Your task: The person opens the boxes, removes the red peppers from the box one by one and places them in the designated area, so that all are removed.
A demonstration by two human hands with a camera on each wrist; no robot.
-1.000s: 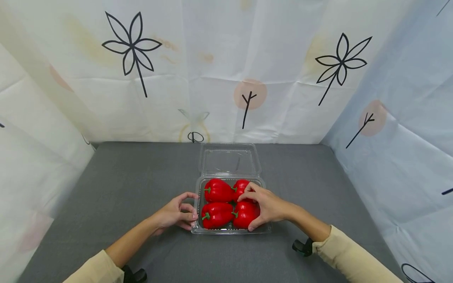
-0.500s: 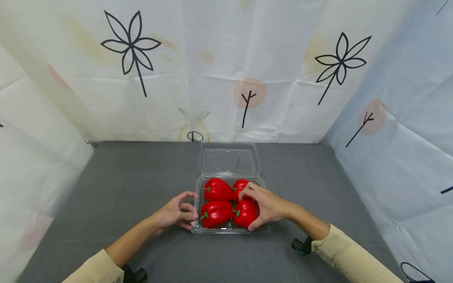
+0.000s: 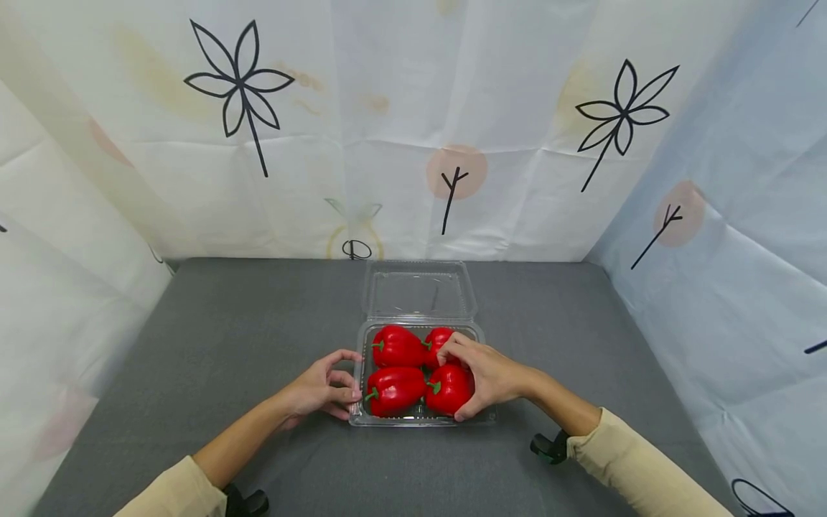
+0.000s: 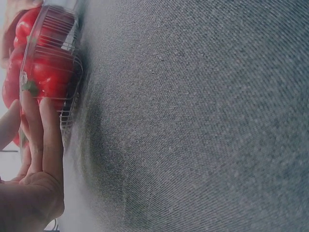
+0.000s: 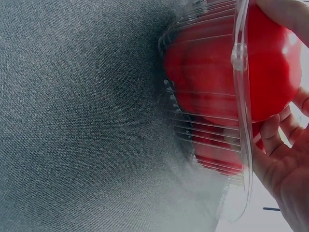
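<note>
In the head view a clear plastic clamshell container [image 3: 413,423] holds several red bell peppers in two rows. My left hand [image 3: 326,388] holds its left side, thumb and fingers at the rim [image 4: 22,82]. My right hand [image 3: 494,373] grips the front right bell pepper [image 3: 448,391], thumb at its near side and fingers over its far side. That pepper [image 5: 273,67] rises above the rim in the right wrist view. The front left bell pepper [image 3: 397,392] lies beside it, green stem to the left. Behind are the back left pepper [image 3: 397,347] and the back right pepper [image 3: 436,343], partly hidden by my fingers.
The clear lid [image 3: 420,291] lies folded open toward the back, hinged to the container. A grey cloth [image 3: 258,323] covers the table. Patterned white curtains [image 3: 400,129] stand at the back and sides. Each wrist wears a black strap [image 3: 549,449].
The front right bell pepper has turned slightly, its stem shifting right, and my right fingertips have shifted slightly right with it. The front left pepper has moved a little left. My left hand stays put.
</note>
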